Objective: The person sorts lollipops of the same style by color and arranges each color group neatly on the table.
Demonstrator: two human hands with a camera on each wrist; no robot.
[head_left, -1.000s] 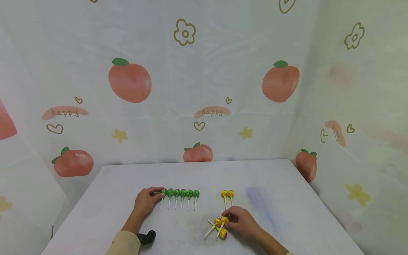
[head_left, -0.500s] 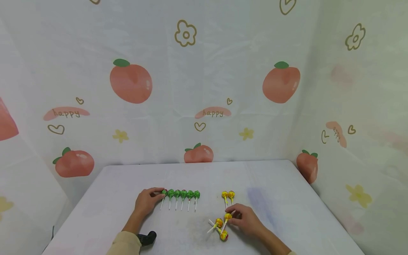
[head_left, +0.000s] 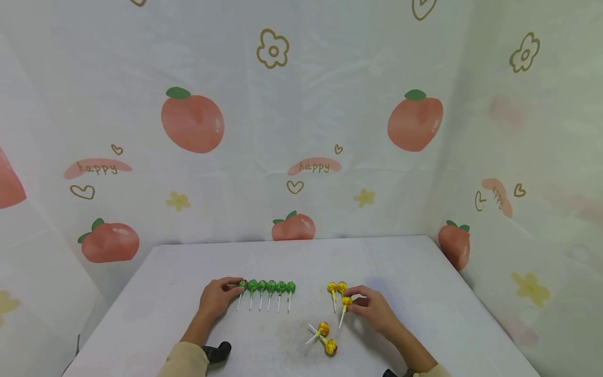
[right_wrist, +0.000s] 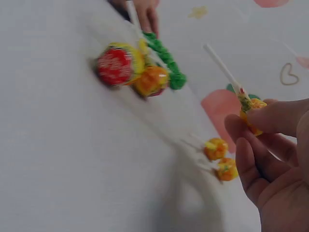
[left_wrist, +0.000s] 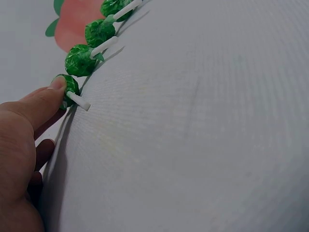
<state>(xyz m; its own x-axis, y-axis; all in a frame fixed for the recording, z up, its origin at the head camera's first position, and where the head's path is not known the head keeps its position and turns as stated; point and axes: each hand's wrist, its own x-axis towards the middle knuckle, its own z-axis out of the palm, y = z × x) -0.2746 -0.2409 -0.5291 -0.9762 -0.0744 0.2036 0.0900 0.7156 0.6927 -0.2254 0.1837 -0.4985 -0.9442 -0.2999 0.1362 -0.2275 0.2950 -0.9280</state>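
Observation:
My left hand (head_left: 219, 297) pinches the head of the leftmost green lollipop (left_wrist: 71, 90) between thumb and fingers, at the end of a row of several green lollipops (head_left: 271, 287). My right hand (head_left: 374, 309) holds a yellow lollipop (head_left: 346, 301) by its wrapped head, stick pointing down toward me. In the right wrist view the held lollipop (right_wrist: 253, 113) is off the table. Just beyond it, two yellow lollipops (head_left: 332, 287) lie side by side. Nearer to me, two more yellow lollipops (head_left: 331, 347) lie with sticks crossing.
The white table (head_left: 264, 356) carries all the lollipops. A patterned curtain (head_left: 245, 115) stands behind it and another stretch at the right. A black device (head_left: 218, 352) sits at my left wrist.
My right hand has lifted one yellow lollipop from the near pile and carried it away from me, toward the yellow pair. The left hand stays at the green row.

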